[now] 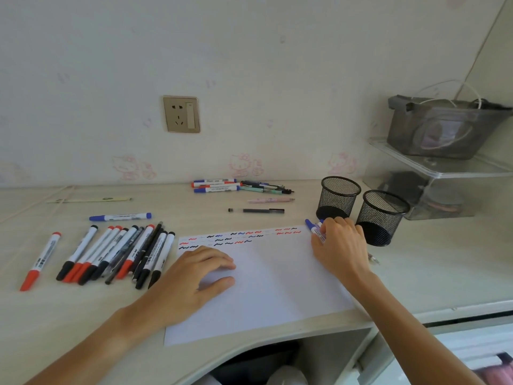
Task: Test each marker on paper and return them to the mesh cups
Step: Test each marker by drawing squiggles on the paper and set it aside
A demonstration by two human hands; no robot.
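Observation:
A white sheet of paper (272, 284) lies on the desk with rows of red, blue and black squiggles along its top edge. My left hand (194, 276) rests on the paper's left part, fingers loosely bent. At the paper's top right corner my right hand (340, 243) grips blue-capped markers (313, 227) lying on the desk. Just behind that hand stand two black mesh cups (340, 197) (383, 216), both seemingly with nothing inside. Several red and black markers (116, 252) lie in a row left of the paper.
A blue marker (120, 217) lies alone behind the row. More markers and pens (238, 186) lie near the wall, with a black pen (256, 210) in front. A clear organiser (433, 187) with a grey basket (444, 126) stands at the right. The desk's curved front edge (277, 340) is close.

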